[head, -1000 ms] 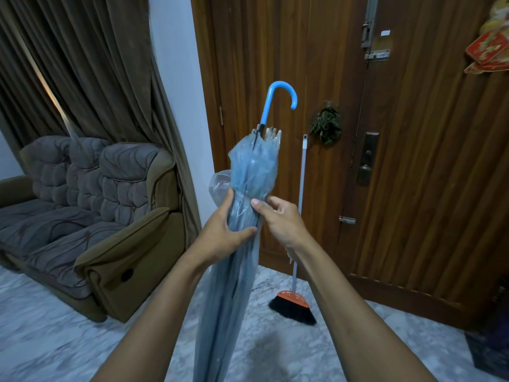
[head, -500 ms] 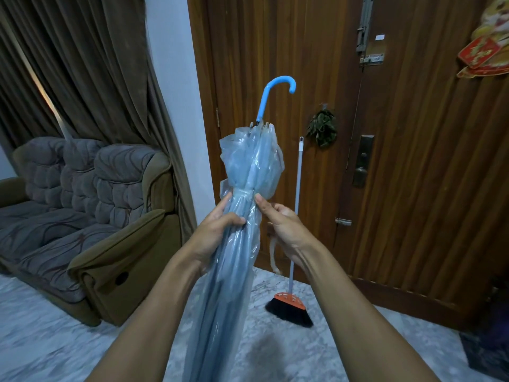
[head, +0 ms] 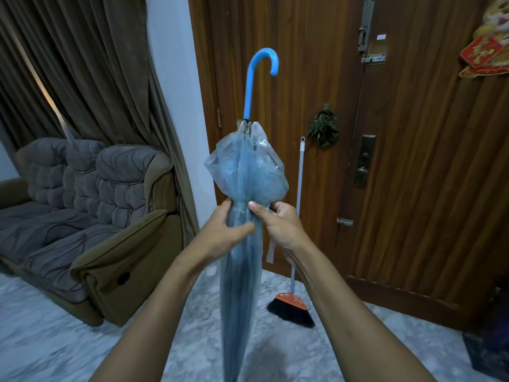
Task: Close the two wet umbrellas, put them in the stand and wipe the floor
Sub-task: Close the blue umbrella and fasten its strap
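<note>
at the far left a grey-brown sofa (head: 82, 205) sits under heavy curtains (head: 82, 64), and nothing there belongs to the job. moving in, the left hand (head: 224, 230) has its grip clamped round the gathered canopy of the blue umbrella (head: 243, 244), thumb across the front — the folds below it hang in a long narrow bundle toward the marble floor (head: 55, 340), while above it the plastic is bunched loose and puffy up to the curved blue handle (head: 260, 75), which points upward (so the umbrella is held upside down, tip toward the floor and out of sight below the frame). just beside it, touching the same waist of the canopy, the right hand (head: 281, 227) pinches the folds, and a pale tie strap (head: 271, 250) dangles under it. this looks like the closing step on the first umbrella: ribs folded, canopy not yet bound. the next move likely calls for wrapping that strap round the bundle and fastening it while the left hand keeps the folds tight — slippery wet plastic may spring out otherwise. further right a broom (head: 296, 271) leans on the wooden door (head: 413, 188). no stand, second umbrella or wiping cloth can be seen here.
</note>
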Motion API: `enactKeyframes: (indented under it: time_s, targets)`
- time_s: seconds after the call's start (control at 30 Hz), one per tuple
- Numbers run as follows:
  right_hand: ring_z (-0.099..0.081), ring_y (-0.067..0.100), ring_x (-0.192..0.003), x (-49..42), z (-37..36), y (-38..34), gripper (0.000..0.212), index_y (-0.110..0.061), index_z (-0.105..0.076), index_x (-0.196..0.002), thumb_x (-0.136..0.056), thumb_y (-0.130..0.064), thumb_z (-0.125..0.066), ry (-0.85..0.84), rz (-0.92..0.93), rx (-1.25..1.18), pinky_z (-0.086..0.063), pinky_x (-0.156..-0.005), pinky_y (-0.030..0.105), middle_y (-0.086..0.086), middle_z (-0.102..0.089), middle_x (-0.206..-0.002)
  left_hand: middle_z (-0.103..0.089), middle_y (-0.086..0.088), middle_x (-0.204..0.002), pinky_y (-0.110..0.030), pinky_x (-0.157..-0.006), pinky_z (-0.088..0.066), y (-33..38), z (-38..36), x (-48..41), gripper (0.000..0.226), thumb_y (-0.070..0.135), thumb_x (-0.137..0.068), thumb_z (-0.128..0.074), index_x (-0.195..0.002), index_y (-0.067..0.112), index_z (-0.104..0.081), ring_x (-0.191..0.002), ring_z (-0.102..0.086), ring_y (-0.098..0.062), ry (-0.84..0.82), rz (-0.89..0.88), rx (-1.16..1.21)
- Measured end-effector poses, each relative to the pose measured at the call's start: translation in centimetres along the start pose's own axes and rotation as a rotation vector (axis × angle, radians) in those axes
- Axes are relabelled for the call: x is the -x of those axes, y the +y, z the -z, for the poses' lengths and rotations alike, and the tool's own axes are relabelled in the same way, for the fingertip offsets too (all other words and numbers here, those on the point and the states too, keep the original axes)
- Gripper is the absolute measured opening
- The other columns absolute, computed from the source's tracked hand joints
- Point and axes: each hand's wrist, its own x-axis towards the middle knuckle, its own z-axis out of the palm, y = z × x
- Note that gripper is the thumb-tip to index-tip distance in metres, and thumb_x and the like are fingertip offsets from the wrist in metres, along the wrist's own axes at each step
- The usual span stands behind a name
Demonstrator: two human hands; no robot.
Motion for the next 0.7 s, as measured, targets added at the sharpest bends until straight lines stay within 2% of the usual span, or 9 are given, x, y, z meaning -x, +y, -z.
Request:
enactKeyframes:
  time_s: [0.1, 0.2, 0.27, 0.37, 0.43, 0.5, 0.6, 0.63, 0.7]
  targets:
    - [-0.074, 0.010, -0.084, 0.0, -0.7, -0.2, 0.020, -0.005, -0.069, -0.107, -0.089, -0.014, -0.072, -0.010, -0.001, 0.006, -0.056, -0.067, 0.017, 0.009, -0.076, -0.103, -0.060, 0.007, -0.121, -0.036, -0.090, -0.057, -1.1, -1.2, 0.6, 0.090, 0.023, -0.064, -0.085, -0.136, 0.031, -0.030, -0.108, -0.065, -0.008, 0.032, -0.008, -0.052]
    - [-0.073, 0.004, -0.082, -0.1, -0.9, -0.6, 0.015, -0.010, -0.070, -0.101, -0.088, -0.016, -0.073, -0.064, 0.026, 0.088, -0.055, -0.069, 0.015, 0.003, -0.076, -0.099, -0.064, 0.005, -0.110, -0.036, -0.082, -0.059, -0.9, -2.0, 0.8, 0.071, 0.012, -0.078, -0.075, -0.133, 0.029, -0.034, -0.096, -0.067, -0.009, 0.214, -0.031, -0.029]
    - [-0.072, 0.004, -0.090, -0.3, -0.6, -1.3, 0.013, -0.015, -0.071, -0.099, -0.089, -0.021, -0.073, -0.124, 0.036, 0.161, -0.056, -0.079, 0.016, 0.001, -0.076, -0.103, -0.066, 0.001, -0.102, -0.035, -0.077, -0.059, -0.4, -1.7, 0.9, 0.050, 0.008, -0.084, -0.067, -0.125, 0.027, -0.045, -0.087, -0.068, -0.011, 0.255, -0.028, 0.018]
    - [-0.069, 0.006, -0.104, -0.7, 0.4, -1.8, 0.021, -0.009, -0.071, -0.109, -0.091, -0.021, -0.069, -0.204, 0.036, 0.193, -0.051, -0.094, 0.018, 0.000, -0.074, -0.109, -0.066, -0.006, -0.090, -0.036, -0.062, -0.055, 0.7, -0.7, 1.1, 0.048, 0.001, -0.073, -0.060, -0.115, 0.025, -0.056, -0.073, -0.066, -0.020, 0.199, 0.040, 0.235]
    - [-0.067, -0.005, -0.098, -1.0, 0.9, -1.9, 0.014, -0.011, -0.072, -0.103, -0.091, -0.018, -0.068, -0.183, 0.031, 0.191, -0.047, -0.087, 0.011, -0.005, -0.073, -0.104, -0.062, -0.011, -0.079, -0.036, -0.056, -0.050, 1.2, 0.0, 1.2, 0.057, 0.004, -0.060, -0.055, -0.114, 0.021, -0.058, -0.064, -0.060, -0.026, 0.141, 0.112, 0.407]
    - [-0.065, -0.013, -0.086, -1.1, 1.0, -2.1, 0.010, -0.009, -0.073, -0.096, -0.090, -0.016, -0.070, -0.164, 0.050, 0.200, -0.044, -0.076, 0.002, -0.009, -0.073, -0.097, -0.060, -0.011, -0.069, -0.036, -0.057, -0.048, 1.4, 0.2, 1.3, 0.061, 0.004, -0.056, -0.052, -0.116, 0.018, -0.057, -0.059, -0.057, -0.027, 0.074, 0.144, 0.531]
    - [-0.066, -0.010, -0.085, -1.3, 0.6, -1.9, 0.020, -0.002, -0.071, -0.104, -0.088, -0.013, -0.071, -0.148, 0.109, 0.211, -0.046, -0.076, 0.002, 0.001, -0.073, -0.103, -0.060, -0.008, -0.066, -0.033, -0.055, -0.049, 1.6, 0.3, 1.4, 0.063, 0.004, -0.056, -0.049, -0.118, 0.011, -0.056, -0.056, -0.056, -0.025, 0.004, 0.145, 0.584]
    - [-0.067, -0.007, -0.090, -1.2, 0.4, -1.8, 0.022, -0.006, -0.070, -0.108, -0.088, -0.015, -0.072, -0.156, 0.105, 0.191, -0.047, -0.080, 0.005, 0.003, -0.073, -0.109, -0.060, -0.009, -0.067, -0.031, -0.053, -0.050, 1.6, 0.3, 1.5, 0.063, 0.004, -0.056, -0.049, -0.119, 0.007, -0.054, -0.055, -0.056, -0.025, -0.015, 0.153, 0.593]
    - [-0.065, -0.002, -0.106, -1.0, 0.3, -1.3, 0.027, -0.023, -0.067, -0.112, -0.087, -0.031, -0.074, -0.192, 0.076, 0.199, -0.047, -0.093, 0.013, -0.005, -0.071, -0.118, -0.060, -0.011, -0.069, -0.030, -0.050, -0.051, 1.6, 0.4, 1.7, 0.059, 0.005, -0.057, -0.048, -0.116, 0.004, -0.050, -0.054, -0.057, -0.026, -0.056, 0.165, 0.615]
